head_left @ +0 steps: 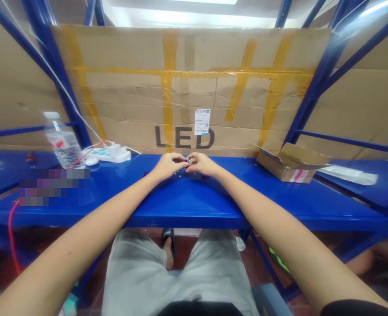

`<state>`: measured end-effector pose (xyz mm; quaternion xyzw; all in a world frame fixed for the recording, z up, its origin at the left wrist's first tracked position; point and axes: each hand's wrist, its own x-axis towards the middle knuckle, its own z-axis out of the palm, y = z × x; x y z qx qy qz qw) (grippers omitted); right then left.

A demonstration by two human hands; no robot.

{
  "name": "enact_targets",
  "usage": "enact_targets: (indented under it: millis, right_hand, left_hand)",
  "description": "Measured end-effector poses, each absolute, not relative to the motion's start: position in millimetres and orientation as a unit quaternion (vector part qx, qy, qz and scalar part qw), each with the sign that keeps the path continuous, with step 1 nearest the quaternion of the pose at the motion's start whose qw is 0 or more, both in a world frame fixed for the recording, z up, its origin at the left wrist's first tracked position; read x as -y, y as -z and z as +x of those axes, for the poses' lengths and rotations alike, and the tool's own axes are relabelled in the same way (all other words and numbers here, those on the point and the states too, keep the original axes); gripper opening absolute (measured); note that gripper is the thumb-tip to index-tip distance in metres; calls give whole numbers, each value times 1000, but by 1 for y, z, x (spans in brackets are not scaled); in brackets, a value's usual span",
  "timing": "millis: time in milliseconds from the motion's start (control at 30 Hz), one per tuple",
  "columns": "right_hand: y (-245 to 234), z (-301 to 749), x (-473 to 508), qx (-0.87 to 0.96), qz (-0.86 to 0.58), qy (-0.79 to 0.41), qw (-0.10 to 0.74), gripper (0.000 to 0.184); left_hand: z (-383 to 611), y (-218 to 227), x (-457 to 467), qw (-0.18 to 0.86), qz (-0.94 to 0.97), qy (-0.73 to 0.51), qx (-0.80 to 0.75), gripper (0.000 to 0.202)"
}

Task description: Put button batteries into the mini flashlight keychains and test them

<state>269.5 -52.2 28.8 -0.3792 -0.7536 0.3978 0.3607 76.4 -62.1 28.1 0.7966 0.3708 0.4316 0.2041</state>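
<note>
My left hand [169, 165] and my right hand [200, 163] meet above the far middle of the blue table. Their fingertips pinch a small shiny metal piece [187, 162] between them; it is too small and too covered by the fingers to name. Just beneath the hands lie several tiny gold-coloured bits [179, 176]. A small purple item [206, 177] rests by my right wrist, and another dark purple one shows beside my left wrist.
An open cardboard box [292, 162] stands at the right, near a white packet [352, 174]. At the left are a water bottle [63, 142] and a white power strip [110, 152] with cables. A large cardboard panel [128, 105] closes off the back between blue posts.
</note>
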Motion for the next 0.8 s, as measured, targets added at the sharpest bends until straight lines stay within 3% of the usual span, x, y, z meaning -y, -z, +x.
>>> enact_targets:
  millis: [167, 233, 300, 367, 500, 800]
  right_hand:
    - [-32, 271, 50, 757, -391, -373, 369, 60]
    - [-39, 281, 47, 771, -416, -317, 364, 60]
    - [-46, 299, 43, 766, -475, -192, 390, 37]
    - [-52, 318, 39, 759, -543, -103, 345, 17]
    - [-54, 342, 37, 795, -557, -105, 216, 15]
    - [-52, 322, 47, 789, -598, -96, 104, 5]
  left_hand:
    - [78, -28, 62, 245, 773, -448, -376, 28]
    - [78, -29, 60, 248, 746, -481, -388, 22]
    - [79, -30, 59, 291, 703, -517, -393, 14]
    - [80, -31, 59, 364, 658, -535, -384, 8]
    - [83, -32, 61, 433, 631, -533, -360, 3]
    - [82, -24, 54, 425, 657, -523, -339, 6]
